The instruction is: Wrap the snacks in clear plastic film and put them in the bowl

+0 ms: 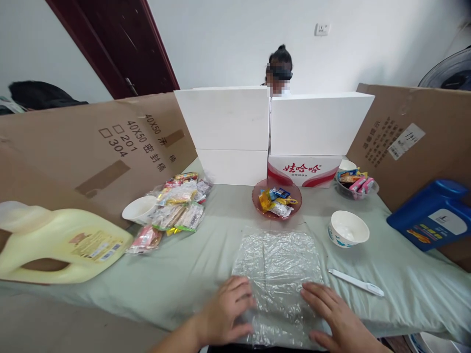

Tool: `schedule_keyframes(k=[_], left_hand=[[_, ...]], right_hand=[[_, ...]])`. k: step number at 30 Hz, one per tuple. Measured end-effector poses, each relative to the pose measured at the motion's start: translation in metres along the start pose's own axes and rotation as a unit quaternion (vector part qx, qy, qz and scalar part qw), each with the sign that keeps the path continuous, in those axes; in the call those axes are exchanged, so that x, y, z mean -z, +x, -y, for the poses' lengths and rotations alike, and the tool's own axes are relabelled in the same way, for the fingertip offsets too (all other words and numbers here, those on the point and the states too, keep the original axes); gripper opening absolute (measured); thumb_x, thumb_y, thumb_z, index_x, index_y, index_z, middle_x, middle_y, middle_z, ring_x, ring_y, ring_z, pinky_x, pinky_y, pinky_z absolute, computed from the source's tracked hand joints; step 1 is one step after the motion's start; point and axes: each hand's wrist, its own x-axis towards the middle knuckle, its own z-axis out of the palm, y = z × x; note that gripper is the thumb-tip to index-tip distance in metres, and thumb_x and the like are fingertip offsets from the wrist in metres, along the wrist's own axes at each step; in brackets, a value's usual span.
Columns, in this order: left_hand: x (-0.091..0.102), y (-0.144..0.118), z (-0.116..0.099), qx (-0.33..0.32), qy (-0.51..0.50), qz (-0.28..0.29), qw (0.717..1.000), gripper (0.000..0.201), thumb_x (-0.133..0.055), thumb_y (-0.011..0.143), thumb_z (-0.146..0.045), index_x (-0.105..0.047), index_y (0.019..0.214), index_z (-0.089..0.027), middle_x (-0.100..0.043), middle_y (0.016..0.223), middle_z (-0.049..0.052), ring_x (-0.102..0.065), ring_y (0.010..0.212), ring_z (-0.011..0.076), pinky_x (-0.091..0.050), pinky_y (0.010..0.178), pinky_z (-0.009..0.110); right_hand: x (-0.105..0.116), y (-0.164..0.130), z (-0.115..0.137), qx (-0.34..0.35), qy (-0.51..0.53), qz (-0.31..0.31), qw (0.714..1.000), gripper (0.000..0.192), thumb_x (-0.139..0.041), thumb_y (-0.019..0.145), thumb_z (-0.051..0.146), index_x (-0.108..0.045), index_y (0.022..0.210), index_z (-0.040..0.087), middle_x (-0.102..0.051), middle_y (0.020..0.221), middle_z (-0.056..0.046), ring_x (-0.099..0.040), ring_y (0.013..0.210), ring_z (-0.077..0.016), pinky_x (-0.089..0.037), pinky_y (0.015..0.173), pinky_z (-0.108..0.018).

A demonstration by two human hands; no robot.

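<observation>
A clear plastic bag (pixel 275 264) lies flat on the green cloth in front of me, its surface crinkled and shiny. My left hand (pixel 228 311) rests at its left edge, fingers apart. On the opposite edge lies my right hand (pixel 331 311), its fingers spread. Neither hand grips anything. Beyond the bag stands a pinkish glass bowl (pixel 256 201) with several small wrapped snacks (pixel 279 200) in it. To the right of the bag are a white paper bowl (pixel 348 229) and a white slim cutter-like tool (pixel 356 282).
Packaged snacks (pixel 180 201) are heaped at left beside another white bowl (pixel 140 209). A yellow jug (pixel 62 240) and a blue bottle (pixel 434 215) lie at the sides. White boxes (pixel 228 120) and cardboard panels (pixel 91 142) wall the table. Behind sits a person (pixel 281 61). A snack tub (pixel 356 185) is at right.
</observation>
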Motion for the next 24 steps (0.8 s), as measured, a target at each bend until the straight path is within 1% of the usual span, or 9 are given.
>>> schedule_keyframes(k=[2, 3, 5, 8, 11, 15, 20, 22, 24], left_hand=[[-0.002, -0.020, -0.001, -0.015, 0.006, 0.045, 0.999, 0.060, -0.069, 0.076, -0.052, -0.053, 0.127, -0.022, -0.058, 0.126, 0.013, -0.048, 0.123, 0.0346, -0.040, 0.102, 0.053], [-0.004, -0.027, -0.001, -0.015, 0.010, 0.054, 0.998, 0.058, -0.070, 0.077, -0.046, -0.051, 0.128, -0.023, -0.055, 0.131, 0.013, -0.045, 0.127, 0.0357, -0.039, 0.103, 0.054], [-0.009, -0.034, 0.001, -0.007, 0.005, 0.047, 0.999, 0.036, -0.061, 0.084, -0.024, -0.055, 0.119, -0.023, -0.055, 0.134, 0.011, -0.041, 0.132, 0.0324, -0.037, 0.106, 0.051], [-0.010, -0.033, 0.000, 0.028, -0.057, 0.008, 0.998, 0.027, -0.047, 0.082, -0.003, -0.059, 0.099, -0.021, -0.063, 0.122, 0.006, -0.048, 0.128, 0.0234, -0.039, 0.107, 0.040], [-0.002, -0.028, -0.007, 0.097, -0.150, -0.008, 0.984, 0.016, -0.053, 0.080, -0.008, -0.058, 0.089, -0.021, -0.066, 0.110, 0.005, -0.054, 0.121, 0.0222, -0.043, 0.102, 0.035], [0.003, -0.021, -0.012, 0.151, -0.199, 0.001, 0.968, 0.013, -0.063, 0.078, -0.018, -0.058, 0.089, -0.021, -0.067, 0.106, 0.005, -0.053, 0.119, 0.0247, -0.043, 0.100, 0.037], [0.002, -0.008, -0.007, 0.165, -0.203, -0.020, 0.965, 0.009, -0.050, 0.085, -0.018, -0.058, 0.082, -0.020, -0.066, 0.092, 0.004, -0.059, 0.096, 0.0194, -0.045, 0.088, 0.032], [0.006, -0.001, -0.003, 0.225, -0.248, -0.034, 0.942, 0.011, -0.046, 0.088, -0.023, -0.054, 0.082, -0.020, -0.064, 0.081, 0.002, -0.061, 0.081, 0.0164, -0.047, 0.076, 0.028], [0.011, 0.007, 0.003, 0.298, -0.332, -0.051, 0.894, 0.013, -0.045, 0.089, -0.030, -0.050, 0.083, -0.020, -0.060, 0.071, -0.002, -0.061, 0.064, 0.0134, -0.047, 0.063, 0.025]], right_hand=[[-0.001, -0.022, 0.003, 0.019, -0.023, -0.001, 1.000, 0.063, -0.059, 0.087, 0.043, -0.038, 0.145, 0.026, -0.048, 0.144, -0.006, -0.045, 0.131, -0.0230, -0.040, 0.106, -0.036], [-0.004, -0.029, 0.003, 0.023, -0.039, -0.011, 0.999, 0.060, -0.059, 0.088, 0.040, -0.041, 0.143, 0.026, -0.050, 0.142, -0.006, -0.047, 0.130, -0.0223, -0.040, 0.106, -0.035], [-0.009, -0.034, 0.001, 0.024, -0.066, -0.037, 0.997, 0.051, -0.058, 0.089, 0.033, -0.047, 0.138, 0.026, -0.054, 0.138, -0.004, -0.050, 0.127, -0.0204, -0.041, 0.105, -0.033], [-0.014, -0.032, -0.001, 0.015, -0.055, -0.060, 0.997, 0.037, -0.057, 0.090, 0.029, -0.056, 0.128, 0.028, -0.062, 0.129, -0.003, -0.056, 0.120, -0.0186, -0.045, 0.100, -0.030], [-0.012, -0.027, 0.000, -0.014, 0.011, -0.073, 0.997, 0.026, -0.053, 0.092, 0.024, -0.062, 0.116, 0.027, -0.066, 0.119, -0.005, -0.059, 0.114, -0.0181, -0.048, 0.097, -0.030], [-0.005, -0.023, 0.005, -0.070, 0.124, -0.093, 0.985, 0.022, -0.047, 0.094, 0.024, -0.064, 0.108, 0.024, -0.069, 0.104, -0.006, -0.063, 0.103, -0.0181, -0.051, 0.091, -0.031], [-0.005, -0.014, 0.004, -0.202, 0.222, -0.100, 0.949, 0.028, -0.043, 0.095, 0.040, -0.066, 0.100, 0.025, -0.070, 0.096, -0.006, -0.067, 0.089, -0.0183, -0.055, 0.077, -0.028], [-0.009, -0.009, 0.000, -0.253, 0.248, -0.100, 0.930, 0.032, -0.043, 0.094, 0.046, -0.066, 0.101, 0.025, -0.071, 0.095, -0.006, -0.068, 0.085, -0.0187, -0.055, 0.075, -0.028], [-0.014, -0.004, -0.005, -0.280, 0.284, -0.103, 0.911, 0.037, -0.042, 0.092, 0.050, -0.063, 0.109, 0.023, -0.070, 0.087, -0.005, -0.068, 0.075, -0.0179, -0.055, 0.071, -0.029]])
